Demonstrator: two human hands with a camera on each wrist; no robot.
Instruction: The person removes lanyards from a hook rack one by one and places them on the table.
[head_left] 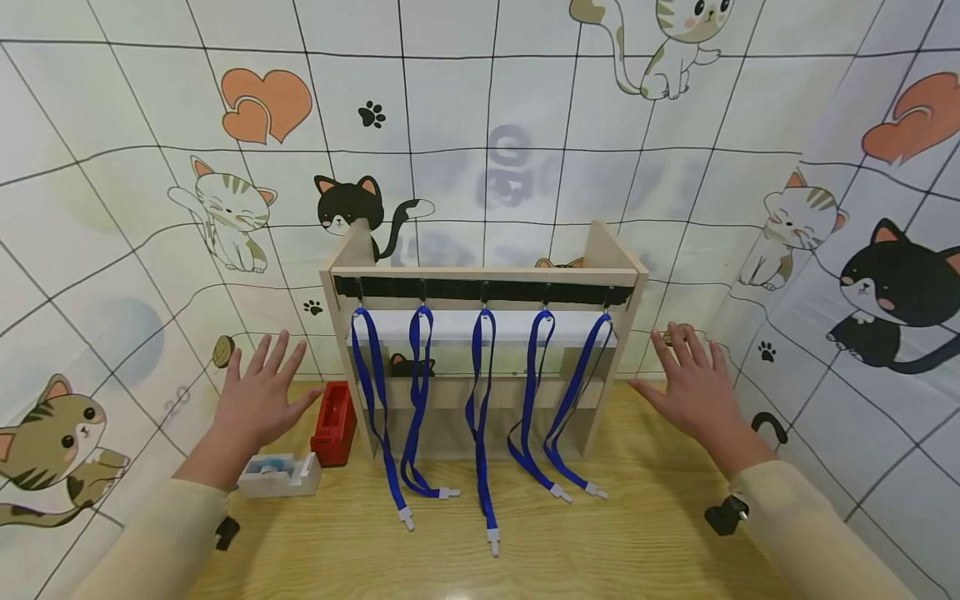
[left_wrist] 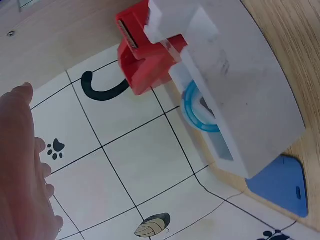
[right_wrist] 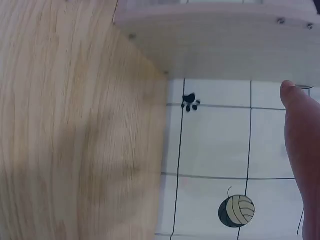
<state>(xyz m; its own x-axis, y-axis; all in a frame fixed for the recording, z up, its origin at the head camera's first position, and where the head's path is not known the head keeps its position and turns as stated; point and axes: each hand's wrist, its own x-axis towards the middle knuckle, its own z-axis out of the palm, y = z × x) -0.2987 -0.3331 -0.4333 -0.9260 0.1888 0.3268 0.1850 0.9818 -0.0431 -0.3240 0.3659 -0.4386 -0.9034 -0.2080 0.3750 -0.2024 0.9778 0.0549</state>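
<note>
Five blue lanyards (head_left: 482,483) are hanging in a row from the hooks (head_left: 484,292) on the black strip (head_left: 450,288) of a wooden rack (head_left: 615,252), their white clips (head_left: 492,537) appearing to be resting on the table (head_left: 645,521) in front. Judging by the look of them, the straps are light, soft and limp, bending freely and giving little stiffness to push against, so the loop just below each hook is offering the surest place to take hold; the clips are looking small, hard and fairly smooth. The rack is seeming rigid, its upright sides making the sensible grip.

The lanyards are lying between the two hands, well apart from both. The left hand (head_left: 258,400) is spreading its fingers to the left of the rack, thumb pointing inward, and the right hand (head_left: 693,390) is mirroring it on the other side; neither is holding anything. A red tape dispenser (head_left: 334,427) is standing between the left hand and the rack, with a white tape dispenser (head_left: 288,485) just beside it, nearer the wearer and carrying a blue ring (left_wrist: 189,107). Both are looking like hard plastic, best gripped by their sides. The left wrist view is also showing a blue slotted card (left_wrist: 280,186) sitting partly hidden by the white one.
</note>
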